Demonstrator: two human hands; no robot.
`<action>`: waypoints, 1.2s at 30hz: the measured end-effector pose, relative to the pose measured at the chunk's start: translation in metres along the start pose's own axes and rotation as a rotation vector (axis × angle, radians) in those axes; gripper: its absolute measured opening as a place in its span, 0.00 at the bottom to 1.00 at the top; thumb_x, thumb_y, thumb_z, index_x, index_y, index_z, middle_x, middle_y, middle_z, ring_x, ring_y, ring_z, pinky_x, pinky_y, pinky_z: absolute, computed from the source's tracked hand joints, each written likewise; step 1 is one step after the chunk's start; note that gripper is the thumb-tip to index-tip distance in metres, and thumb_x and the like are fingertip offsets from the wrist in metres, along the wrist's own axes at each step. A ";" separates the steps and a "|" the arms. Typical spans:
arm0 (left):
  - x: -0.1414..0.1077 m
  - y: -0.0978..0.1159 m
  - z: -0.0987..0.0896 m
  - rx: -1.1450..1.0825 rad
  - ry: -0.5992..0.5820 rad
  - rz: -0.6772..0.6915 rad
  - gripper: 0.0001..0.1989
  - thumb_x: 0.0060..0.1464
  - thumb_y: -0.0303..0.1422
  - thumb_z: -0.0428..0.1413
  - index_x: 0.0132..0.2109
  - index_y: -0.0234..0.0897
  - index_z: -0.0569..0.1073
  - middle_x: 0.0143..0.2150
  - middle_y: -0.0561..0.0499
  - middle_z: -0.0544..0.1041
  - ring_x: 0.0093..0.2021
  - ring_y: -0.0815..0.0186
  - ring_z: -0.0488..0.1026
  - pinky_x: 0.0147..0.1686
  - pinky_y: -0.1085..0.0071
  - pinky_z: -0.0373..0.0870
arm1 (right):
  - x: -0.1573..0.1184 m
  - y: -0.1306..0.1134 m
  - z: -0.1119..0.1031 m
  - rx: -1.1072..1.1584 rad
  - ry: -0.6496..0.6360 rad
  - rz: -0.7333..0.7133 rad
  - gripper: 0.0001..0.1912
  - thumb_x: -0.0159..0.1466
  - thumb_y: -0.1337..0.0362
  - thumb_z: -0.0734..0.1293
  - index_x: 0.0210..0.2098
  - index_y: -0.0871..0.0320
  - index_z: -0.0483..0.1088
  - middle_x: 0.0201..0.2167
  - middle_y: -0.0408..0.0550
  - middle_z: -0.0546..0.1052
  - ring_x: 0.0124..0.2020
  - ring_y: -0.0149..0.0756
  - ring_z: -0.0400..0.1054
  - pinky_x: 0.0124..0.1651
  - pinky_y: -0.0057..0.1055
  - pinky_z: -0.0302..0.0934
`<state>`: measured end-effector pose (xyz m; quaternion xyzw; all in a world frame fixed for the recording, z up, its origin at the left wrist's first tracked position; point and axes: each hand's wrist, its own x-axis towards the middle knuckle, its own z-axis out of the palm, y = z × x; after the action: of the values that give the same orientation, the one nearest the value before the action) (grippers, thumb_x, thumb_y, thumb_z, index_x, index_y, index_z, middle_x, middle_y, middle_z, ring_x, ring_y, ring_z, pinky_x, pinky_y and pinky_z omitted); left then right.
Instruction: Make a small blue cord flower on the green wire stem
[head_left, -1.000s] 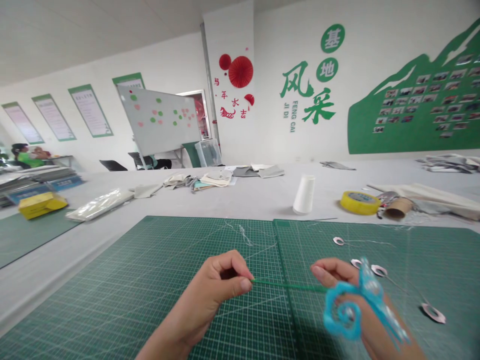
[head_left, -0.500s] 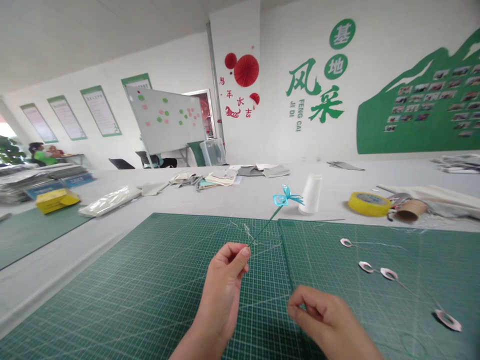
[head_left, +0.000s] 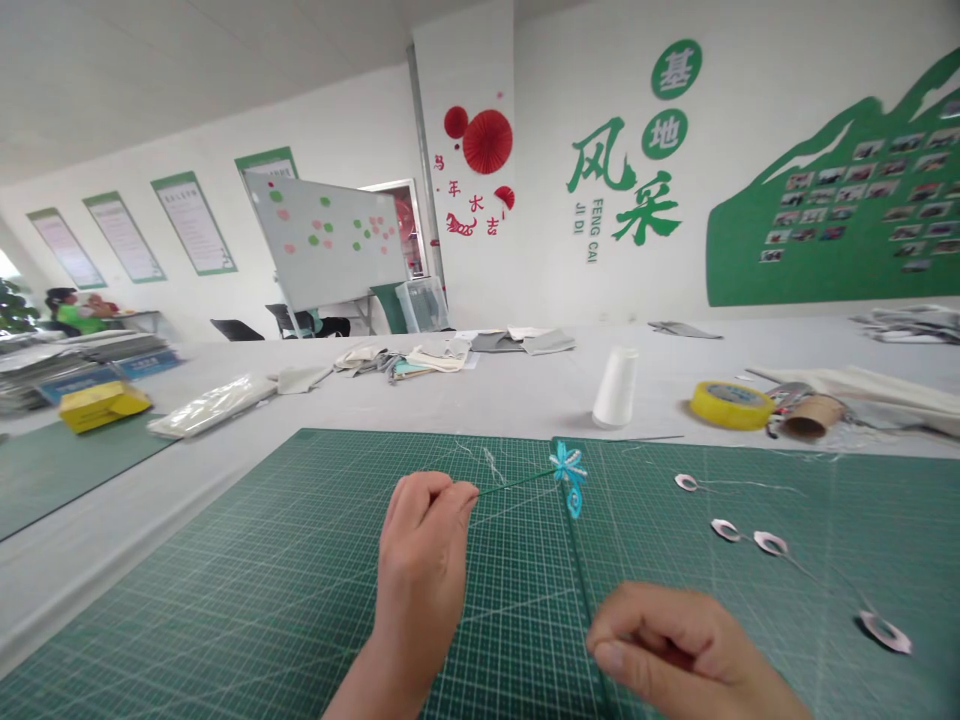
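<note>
Left hand, fingers pinched closed on a green stem, its made-up blue flower over the cutting mat; right hand, fingers curled together, no hold visible; four wired loops lying unattached on the mat.

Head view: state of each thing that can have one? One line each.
left hand, pinching thin green stem
right hand, fingers pinched together, nothing visible held
blue filament flower, on the stem's far end, over green cutting mat
white thread cone, upright
yellow tape roll, lying flat
brown cardboard tube, on its side
silvery rings on thread, lying on the mat
</note>
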<state>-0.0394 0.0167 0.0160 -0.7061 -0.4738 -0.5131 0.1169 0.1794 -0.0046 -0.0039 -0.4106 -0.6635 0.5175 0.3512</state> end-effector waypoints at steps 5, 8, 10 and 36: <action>0.004 -0.007 -0.013 0.054 -0.194 0.112 0.10 0.59 0.18 0.50 0.42 0.36 0.72 0.36 0.49 0.66 0.37 0.63 0.64 0.36 0.67 0.63 | -0.002 -0.002 -0.013 0.056 0.101 -0.003 0.16 0.58 0.50 0.69 0.23 0.55 0.72 0.18 0.36 0.59 0.21 0.28 0.47 0.24 0.28 0.41; 0.009 -0.013 -0.022 -0.002 -0.364 0.167 0.12 0.60 0.17 0.47 0.43 0.36 0.71 0.38 0.48 0.66 0.38 0.63 0.64 0.37 0.67 0.63 | -0.001 0.002 -0.021 0.015 0.139 -0.033 0.15 0.58 0.50 0.69 0.24 0.54 0.73 0.18 0.37 0.59 0.22 0.29 0.48 0.25 0.28 0.43; 0.013 -0.014 -0.028 -0.050 -0.464 0.146 0.12 0.61 0.19 0.46 0.40 0.36 0.71 0.37 0.49 0.66 0.37 0.64 0.64 0.36 0.68 0.63 | 0.001 0.006 -0.027 -0.015 0.131 -0.031 0.15 0.59 0.50 0.68 0.25 0.54 0.73 0.19 0.37 0.59 0.22 0.30 0.50 0.26 0.27 0.44; -0.003 0.009 -0.001 -1.167 -0.340 -1.038 0.07 0.49 0.35 0.63 0.32 0.37 0.74 0.27 0.55 0.63 0.30 0.69 0.59 0.36 0.71 0.58 | 0.020 0.029 -0.012 -0.169 0.238 -0.009 0.16 0.60 0.54 0.65 0.22 0.56 0.67 0.17 0.34 0.52 0.21 0.29 0.48 0.25 0.27 0.45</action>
<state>-0.0328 0.0094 0.0174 -0.4112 -0.4083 -0.5527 -0.5990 0.1867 0.0218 -0.0287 -0.4943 -0.6603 0.4058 0.3937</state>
